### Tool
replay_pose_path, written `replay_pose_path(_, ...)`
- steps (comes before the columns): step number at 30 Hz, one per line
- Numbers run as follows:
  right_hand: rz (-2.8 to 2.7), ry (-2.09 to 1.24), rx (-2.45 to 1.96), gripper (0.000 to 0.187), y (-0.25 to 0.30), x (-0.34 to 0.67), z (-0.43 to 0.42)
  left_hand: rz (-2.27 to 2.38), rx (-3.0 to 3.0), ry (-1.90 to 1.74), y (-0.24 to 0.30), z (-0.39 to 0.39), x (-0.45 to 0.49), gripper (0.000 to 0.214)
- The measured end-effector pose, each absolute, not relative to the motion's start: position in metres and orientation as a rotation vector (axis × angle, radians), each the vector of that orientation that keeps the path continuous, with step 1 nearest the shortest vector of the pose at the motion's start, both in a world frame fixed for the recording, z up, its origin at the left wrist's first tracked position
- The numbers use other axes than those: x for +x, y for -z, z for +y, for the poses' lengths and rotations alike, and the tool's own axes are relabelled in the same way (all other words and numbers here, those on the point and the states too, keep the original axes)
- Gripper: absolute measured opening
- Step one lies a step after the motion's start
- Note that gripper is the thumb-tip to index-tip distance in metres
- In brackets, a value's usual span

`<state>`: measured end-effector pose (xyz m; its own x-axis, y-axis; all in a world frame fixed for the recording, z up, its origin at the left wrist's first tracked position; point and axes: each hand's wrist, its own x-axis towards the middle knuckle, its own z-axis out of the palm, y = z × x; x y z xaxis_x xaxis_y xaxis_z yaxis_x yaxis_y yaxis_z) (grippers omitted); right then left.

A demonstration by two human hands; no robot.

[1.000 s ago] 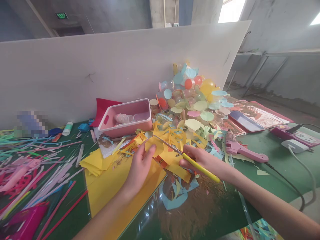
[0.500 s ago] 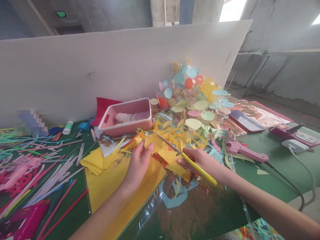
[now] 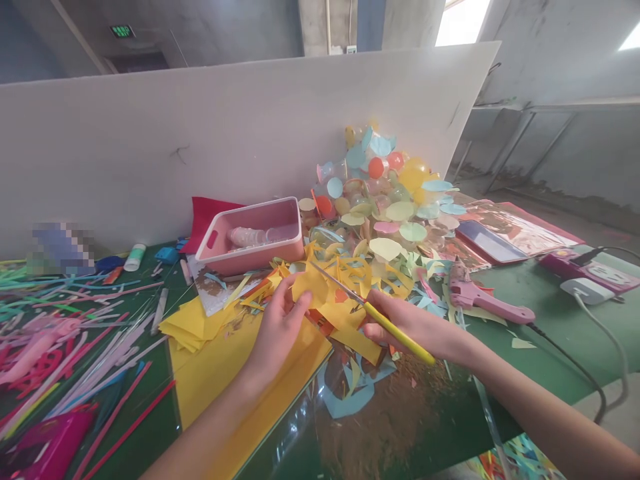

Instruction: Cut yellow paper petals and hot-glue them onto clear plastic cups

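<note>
My left hand (image 3: 281,319) pinches a small rounded piece of yellow paper (image 3: 311,288) between thumb and fingers. Yellow-handled scissors (image 3: 397,331) are gripped in my right hand (image 3: 400,320), their blades pointing up and left toward the paper's right edge. Whether the blades touch the paper I cannot tell. Beneath and behind both hands lies a heap of yellow paper scraps (image 3: 357,341). A stack of yellow paper pieces (image 3: 187,325) rests left of my left hand, on a large yellow sheet (image 3: 215,380).
A pink bin (image 3: 250,258) with clear plastic cups stands behind my hands. Paper discs and colored balls (image 3: 395,193) pile up at the back. On the right are a pink glue gun (image 3: 493,303), a phone (image 3: 490,241) and a power strip (image 3: 595,270). Pipe cleaners (image 3: 107,363) spread leftward.
The yellow paper has turned slightly in my left hand and now shows a rounder face. The scissors and my right hand have shifted very little.
</note>
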<state>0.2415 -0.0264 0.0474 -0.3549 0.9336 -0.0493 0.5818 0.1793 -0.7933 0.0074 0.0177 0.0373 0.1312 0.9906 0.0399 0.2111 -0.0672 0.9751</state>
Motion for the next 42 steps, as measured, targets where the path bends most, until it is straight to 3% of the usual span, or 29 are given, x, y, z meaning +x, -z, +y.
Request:
replay_pose_path(8,-1.966,-1.017,-1.556,0.048,-0.044,0.240,-0.022,1.229,1.501,-1.008,-0.043,0.015,0.010,0.040)
replay_pose_path(12,-1.925,-0.919,-1.632,0.051,-0.043,0.240,-0.020,1.224,1.487,-1.007,-0.043,0.014,0.008,0.041)
replay_pose_path(16,-1.876,-1.025,-1.605,0.053,-0.044,0.241,-0.019,1.294,1.454,-1.056,-0.041,0.017,0.006,0.052)
replay_pose_path(21,-2.006,-1.013,-1.527,0.048,-0.045,0.243,-0.021,1.238,1.497,-1.035,-0.042,0.019,0.006,0.046)
replay_pose_path(35,-2.104,-0.596,-1.721,0.042,-0.048,0.239,-0.018,1.245,1.468,-0.963,-0.044,0.019,0.005,0.056)
replay_pose_path(42,-2.080,-0.394,-1.807,0.049,-0.038,0.242,-0.013,1.242,1.467,-0.921,-0.042,0.018,0.005,0.055)
